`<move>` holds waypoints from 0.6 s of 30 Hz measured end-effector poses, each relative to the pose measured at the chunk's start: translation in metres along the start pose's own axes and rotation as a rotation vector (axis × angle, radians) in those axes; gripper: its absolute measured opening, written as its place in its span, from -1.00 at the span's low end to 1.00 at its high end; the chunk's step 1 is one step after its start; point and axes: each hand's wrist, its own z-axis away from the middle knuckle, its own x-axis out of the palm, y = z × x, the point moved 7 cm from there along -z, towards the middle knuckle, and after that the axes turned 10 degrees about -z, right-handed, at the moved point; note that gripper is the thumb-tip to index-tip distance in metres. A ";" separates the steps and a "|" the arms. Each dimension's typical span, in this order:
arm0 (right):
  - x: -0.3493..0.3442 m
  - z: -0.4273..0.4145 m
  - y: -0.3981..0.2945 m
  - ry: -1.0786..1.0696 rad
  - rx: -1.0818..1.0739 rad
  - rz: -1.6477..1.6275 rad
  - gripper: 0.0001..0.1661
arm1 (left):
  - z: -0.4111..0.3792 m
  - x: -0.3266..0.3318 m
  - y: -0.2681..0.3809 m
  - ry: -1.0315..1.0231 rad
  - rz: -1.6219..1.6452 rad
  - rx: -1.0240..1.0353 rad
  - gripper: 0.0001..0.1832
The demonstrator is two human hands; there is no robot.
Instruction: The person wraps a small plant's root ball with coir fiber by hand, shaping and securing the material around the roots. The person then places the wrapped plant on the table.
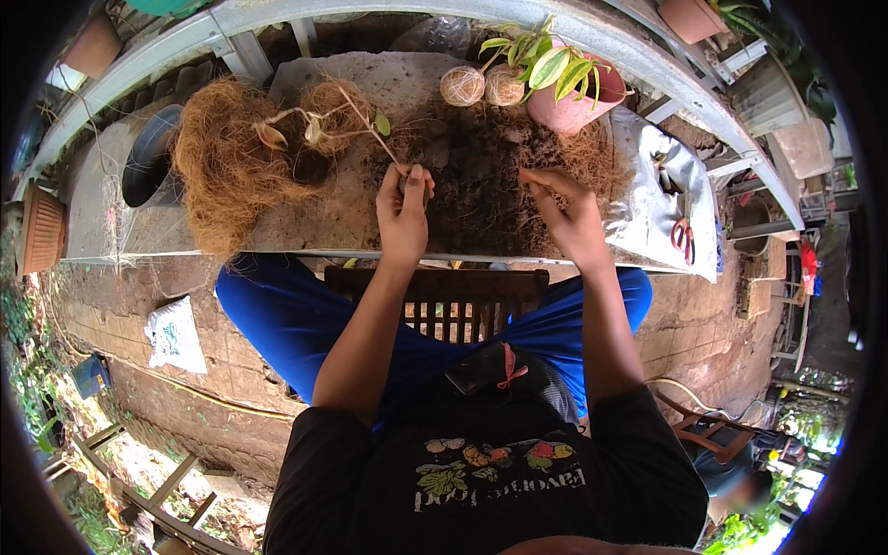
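Note:
My left hand [404,216] is closed around the lower end of a thin, pale plant stem [365,121]. The stem slants up and left over the table, carrying a small green leaf [382,123] and dried, curled leaves [270,136]. To its right, my right hand [570,216] hovers over dark soil and roots [479,187] with its fingers bent; whether anything thin is pinched at the fingertips cannot be made out. A large heap of brown coconut fibre [222,166] lies left of my left hand, with a smaller fibre clump [333,104] behind the stem.
Two thread-wrapped balls [463,86] and a pink pot [579,111] with variegated leaves stand at the back. Red-handled scissors [683,241] rest on a silvery plastic bag [652,201] at right. A dark pot [152,156] lies at left. Behind, right, is another person [728,472].

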 end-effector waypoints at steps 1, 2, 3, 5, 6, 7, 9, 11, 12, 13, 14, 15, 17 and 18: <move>0.004 -0.004 0.000 -0.033 0.017 0.059 -0.72 | -0.001 0.000 0.001 0.007 -0.050 0.014 -0.77; 0.008 -0.009 -0.001 -0.066 0.034 0.119 -0.73 | -0.001 0.000 0.003 0.015 -0.100 0.029 -0.76; 0.012 -0.014 -0.002 -0.096 0.052 0.179 -0.73 | -0.001 0.001 0.003 0.004 -0.065 -0.007 -0.76; 0.021 -0.023 -0.005 -0.103 -0.056 0.308 -0.75 | -0.001 0.004 0.003 -0.017 0.005 -0.080 -0.75; 0.027 -0.027 -0.006 -0.108 -0.111 0.371 -0.76 | -0.002 0.003 0.003 -0.009 0.039 -0.099 -0.76; 0.032 -0.031 -0.007 -0.123 -0.136 0.389 -0.77 | -0.002 0.003 0.004 -0.001 0.073 -0.118 -0.78; 0.043 -0.037 -0.009 -0.155 -0.187 0.426 -0.79 | -0.004 0.001 0.004 0.036 0.084 -0.118 -0.79; 0.054 -0.041 -0.008 -0.193 -0.205 0.461 -0.80 | -0.004 -0.002 0.007 0.093 0.038 -0.080 -0.80; 0.059 -0.041 -0.007 -0.213 -0.213 0.478 -0.80 | -0.005 -0.003 0.008 0.083 0.038 -0.064 -0.81; 0.063 -0.042 -0.006 -0.228 -0.215 0.481 -0.80 | -0.005 -0.007 0.009 0.073 0.038 -0.049 -0.81; 0.066 -0.042 -0.006 -0.243 -0.216 0.484 -0.79 | -0.006 -0.010 0.010 0.063 0.038 -0.033 -0.81; 0.070 -0.042 -0.005 -0.261 -0.218 0.485 -0.79 | -0.007 -0.016 0.008 0.083 -0.003 -0.042 -0.80; 0.075 -0.041 -0.006 -0.260 -0.268 0.485 -0.78 | -0.008 -0.026 0.003 0.122 -0.086 -0.059 -0.76; 0.076 -0.041 -0.006 -0.256 -0.291 0.486 -0.78 | -0.008 -0.026 0.008 0.135 -0.073 -0.052 -0.75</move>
